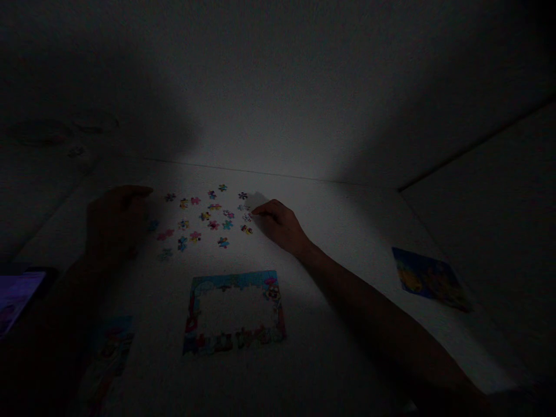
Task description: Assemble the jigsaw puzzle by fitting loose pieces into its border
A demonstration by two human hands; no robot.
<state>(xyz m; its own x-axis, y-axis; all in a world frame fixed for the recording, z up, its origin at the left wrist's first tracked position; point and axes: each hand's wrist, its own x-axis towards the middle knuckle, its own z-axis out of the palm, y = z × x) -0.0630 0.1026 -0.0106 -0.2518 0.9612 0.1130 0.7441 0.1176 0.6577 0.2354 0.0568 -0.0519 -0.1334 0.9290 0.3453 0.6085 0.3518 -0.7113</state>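
Right hand [280,223] over the far middle of the table, fingers bent and bunched, tips at the right edge of a cluster of loose jigsaw pieces [213,225], just beside a small pale piece [247,218]; whether it pinches one, cannot tell. Left hand [113,217] at the cluster's left side, in deep shadow, index finger stretched toward the pieces, the others curled; whether it grips anything, cannot tell.

Pieces scattered apart, flat, knobbed and notched: pink, blue, yellow, some mottled. Surface beneath: white tabletop [334,231], smooth-looking, matt, brightest around the right hand.

Nearer than the cluster, roughly centred: a jigsaw border [237,281], edge pieces interlocked into a rectangular ring, inner margin toothed with tabs and sockets. Pale blue along the far side, darker mixed colours along the near; cartoon figure at the far right corner. White table shows through the middle.

Near left, beside the left forearm: a printed picture [110,350], dim. Far left of that, a lit screen [19,295], purplish, dark-rimmed. Right side: a flat blue-and-yellow picture [428,278], glossiness unclear.
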